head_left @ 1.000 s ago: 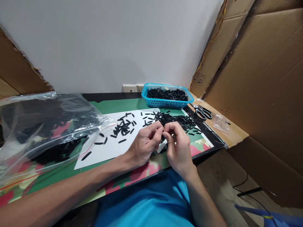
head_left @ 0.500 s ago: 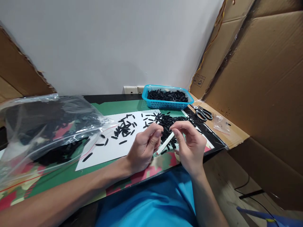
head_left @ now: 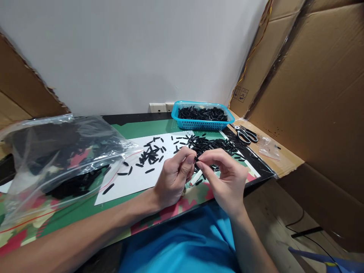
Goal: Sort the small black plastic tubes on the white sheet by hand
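My left hand point(head_left: 174, 175) is closed in a fist, with a small black piece point(head_left: 196, 159) sticking out between thumb and forefinger. The thumb and forefinger of my right hand point(head_left: 226, 176) pinch at that same piece from the right. What else lies inside the left fist is hidden. Just below the fingertips, partly covered by my hands, is a white strip point(head_left: 195, 178). Behind the hands spreads a heap of thin black pieces point(head_left: 210, 144), and a looser group of black pieces point(head_left: 150, 154) lies on a white sheet point(head_left: 125, 189).
A blue basket point(head_left: 199, 124) full of black pieces stands by the wall. To its right are scissors point(head_left: 246, 135) and a small clear bag point(head_left: 269, 148) on cardboard. A large zip bag point(head_left: 71, 151) holding black material covers the table's left side. Cardboard walls point(head_left: 318, 83) flank the table.
My right hand has moved left, bringing its fingertips against the left hand's, where a gap was before. The black piece between them now shows. The view has shifted slightly.
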`<state>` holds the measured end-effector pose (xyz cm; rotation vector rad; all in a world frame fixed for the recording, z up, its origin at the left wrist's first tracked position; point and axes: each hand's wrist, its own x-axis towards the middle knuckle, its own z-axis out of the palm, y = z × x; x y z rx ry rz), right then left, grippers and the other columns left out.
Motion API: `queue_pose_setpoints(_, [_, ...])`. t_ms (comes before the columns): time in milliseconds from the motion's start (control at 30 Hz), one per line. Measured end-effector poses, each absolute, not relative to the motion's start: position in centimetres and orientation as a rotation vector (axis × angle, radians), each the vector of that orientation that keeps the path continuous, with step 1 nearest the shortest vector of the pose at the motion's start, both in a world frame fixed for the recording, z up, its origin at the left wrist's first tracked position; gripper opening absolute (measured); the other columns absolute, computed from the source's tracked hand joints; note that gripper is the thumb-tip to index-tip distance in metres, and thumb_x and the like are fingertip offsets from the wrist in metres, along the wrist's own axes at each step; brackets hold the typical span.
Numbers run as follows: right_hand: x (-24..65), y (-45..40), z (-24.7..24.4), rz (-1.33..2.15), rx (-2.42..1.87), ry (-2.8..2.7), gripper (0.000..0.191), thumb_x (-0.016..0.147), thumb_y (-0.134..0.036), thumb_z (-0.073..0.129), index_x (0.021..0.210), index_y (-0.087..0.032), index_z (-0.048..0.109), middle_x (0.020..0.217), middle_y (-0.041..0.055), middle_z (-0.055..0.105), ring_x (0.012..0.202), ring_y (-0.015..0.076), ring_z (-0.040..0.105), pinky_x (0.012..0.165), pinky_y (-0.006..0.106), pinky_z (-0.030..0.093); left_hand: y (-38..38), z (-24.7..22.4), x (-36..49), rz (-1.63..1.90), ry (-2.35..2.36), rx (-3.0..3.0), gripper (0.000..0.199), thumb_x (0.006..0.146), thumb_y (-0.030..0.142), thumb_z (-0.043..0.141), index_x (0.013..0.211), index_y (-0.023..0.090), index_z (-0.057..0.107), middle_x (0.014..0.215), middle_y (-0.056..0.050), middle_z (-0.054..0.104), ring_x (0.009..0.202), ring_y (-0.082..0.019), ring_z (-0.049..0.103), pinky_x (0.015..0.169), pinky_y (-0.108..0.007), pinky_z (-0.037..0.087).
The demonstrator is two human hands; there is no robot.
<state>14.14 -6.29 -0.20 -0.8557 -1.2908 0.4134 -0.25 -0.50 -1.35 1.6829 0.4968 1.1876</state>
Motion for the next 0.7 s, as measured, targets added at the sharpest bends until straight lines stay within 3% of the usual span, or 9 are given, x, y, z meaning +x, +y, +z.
queue_pose_setpoints(300, [14.30, -6.43, -0.03, 0.430, -0.866, -1.313, 0.013, 0.096, -0.015, 0.077, 0.103, -0.025, 0.081, 0.100, 0.0048, 0.079, 0.092, 0.0203, 0.073, 0.069, 0.032, 0.060, -0.49, -1.22, -0.39, 1.185, 0.508, 1.704, 0.032, 0.111, 0.049, 0.050, 0.093, 0.022, 0.056, 0.061, 0.008, 0.039, 0.049, -0.008, 0.033, 0.047, -0.020, 0.034])
queue_pose_setpoints(700, [14.07, -6.87, 0.58, 0.408, -0.907, -1.330, 0.012, 0.098, -0.015, 0.075, 0.100, -0.026, 0.080, 0.098, 0.0036, 0.079, 0.093, 0.0208, 0.072, 0.076, 0.034, 0.059, -0.80, -0.85, -0.87, 1.329, 0.518, 1.930, 0.025, 0.112, 0.037, 0.050, 0.093, 0.023, 0.057, 0.063, 0.006, 0.046, 0.051, -0.009, 0.040, 0.050, -0.020, 0.037])
